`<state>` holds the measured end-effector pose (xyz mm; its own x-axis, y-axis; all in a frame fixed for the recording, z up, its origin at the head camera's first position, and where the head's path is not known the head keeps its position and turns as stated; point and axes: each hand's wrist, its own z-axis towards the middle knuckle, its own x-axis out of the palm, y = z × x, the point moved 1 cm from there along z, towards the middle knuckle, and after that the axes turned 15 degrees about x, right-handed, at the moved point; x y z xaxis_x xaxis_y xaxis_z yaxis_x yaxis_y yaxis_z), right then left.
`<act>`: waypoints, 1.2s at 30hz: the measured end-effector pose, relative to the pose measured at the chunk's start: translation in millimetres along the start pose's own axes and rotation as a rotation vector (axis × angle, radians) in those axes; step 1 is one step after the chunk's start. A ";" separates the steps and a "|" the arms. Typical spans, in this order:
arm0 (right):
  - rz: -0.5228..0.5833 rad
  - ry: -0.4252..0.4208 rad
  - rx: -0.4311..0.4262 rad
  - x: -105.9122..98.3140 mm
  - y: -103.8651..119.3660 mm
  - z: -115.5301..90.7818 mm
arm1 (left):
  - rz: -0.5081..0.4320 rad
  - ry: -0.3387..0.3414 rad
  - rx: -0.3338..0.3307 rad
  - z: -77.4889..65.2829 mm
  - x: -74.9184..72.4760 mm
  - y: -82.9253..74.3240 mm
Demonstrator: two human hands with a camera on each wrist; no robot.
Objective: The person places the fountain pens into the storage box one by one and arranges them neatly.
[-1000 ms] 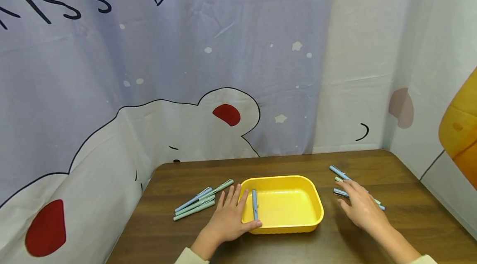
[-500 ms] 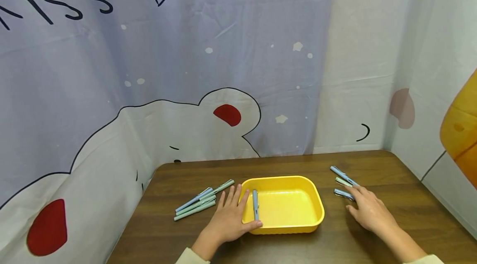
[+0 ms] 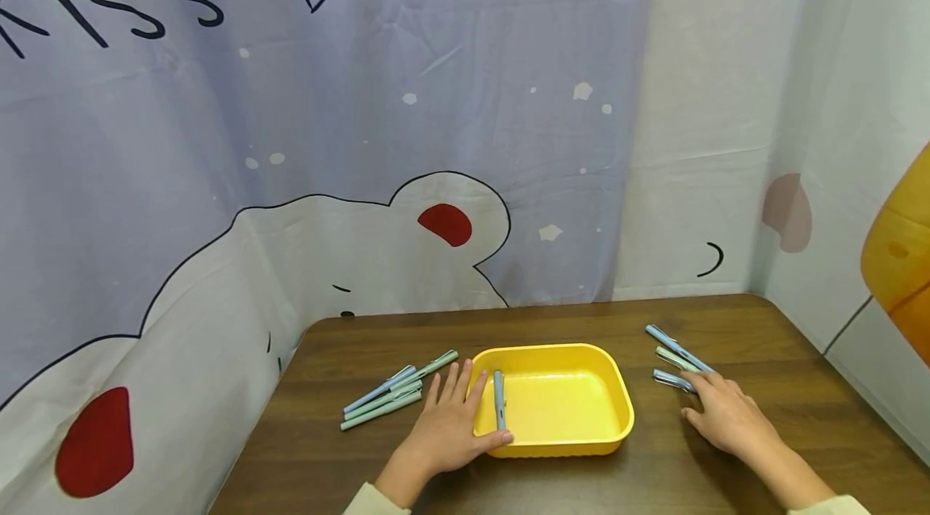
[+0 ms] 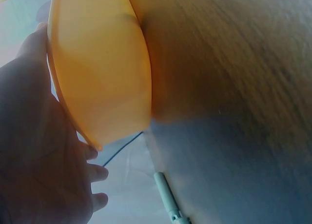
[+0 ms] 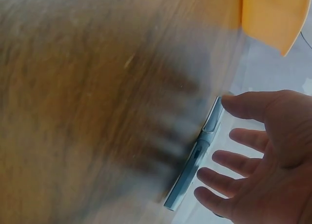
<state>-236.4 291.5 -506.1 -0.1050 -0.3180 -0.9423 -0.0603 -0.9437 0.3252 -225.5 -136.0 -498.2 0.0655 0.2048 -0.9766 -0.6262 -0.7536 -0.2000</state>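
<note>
My left hand (image 3: 452, 426) rests on the left end of a yellow tray (image 3: 567, 406), fingers spread and thumb at its front rim. Inside the tray a blue pen (image 3: 499, 400) lies along the left wall. On the right, my right hand (image 3: 730, 418) reaches over a small group of pens with loosely extended fingers. A blue pen (image 3: 676, 345) is farthest back, a pale green pen (image 3: 674, 358) comes after it, and another blue pen (image 3: 672, 380) lies nearest me, partly hidden by the hand. In the right wrist view, the thumb tip is right at one end of a bluish pen (image 5: 195, 155).
Several green and blue pens (image 3: 381, 402) lie bunched on the wooden table (image 3: 581, 321) left of the tray. A printed curtain (image 3: 363, 136) hangs behind the table and along its sides.
My right hand has drawn back to the right and toward me, uncovering more of the right-hand pens' near ends. The left hand and the tray stay in place.
</note>
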 end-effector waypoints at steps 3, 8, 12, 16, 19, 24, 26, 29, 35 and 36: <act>-0.007 0.007 0.005 1.5 -1.5 2.0 | -0.007 0.001 0.000 -0.2 0.0 -0.2; -0.018 0.008 0.002 3.2 -4.0 5.4 | -0.009 0.000 -0.001 -0.8 -0.4 -0.8; -0.022 0.012 0.002 4.6 -6.4 7.6 | -0.018 0.000 -0.002 -0.9 -0.9 -1.4; -0.025 0.005 -0.011 5.7 -8.0 8.9 | -0.021 0.000 -0.006 -0.9 -0.9 -1.4; -0.023 -0.004 -0.016 5.5 -8.3 9.8 | -0.020 -0.001 -0.010 -0.7 -0.7 -1.1; -0.025 0.009 0.006 4.6 -8.9 14.6 | -0.027 -0.004 -0.015 -0.4 0.1 -0.4; -0.028 0.024 0.018 4.4 -8.5 16.9 | -0.025 -0.003 -0.016 -0.3 0.8 0.1; -0.030 0.056 0.020 4.6 -7.1 20.0 | -0.021 -0.005 -0.015 -0.6 1.5 0.4; -0.027 0.086 0.004 2.2 0.2 23.0 | -0.022 -0.012 -0.015 -1.4 1.5 0.3; -0.021 0.089 0.007 1.3 1.5 22.8 | -0.022 -0.013 -0.014 -1.5 1.4 0.3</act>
<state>-259.3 291.8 -505.0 -0.0152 -0.3057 -0.9520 -0.0684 -0.9496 0.3060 -224.4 -136.8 -499.7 0.0694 0.2295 -0.9708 -0.6136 -0.7575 -0.2229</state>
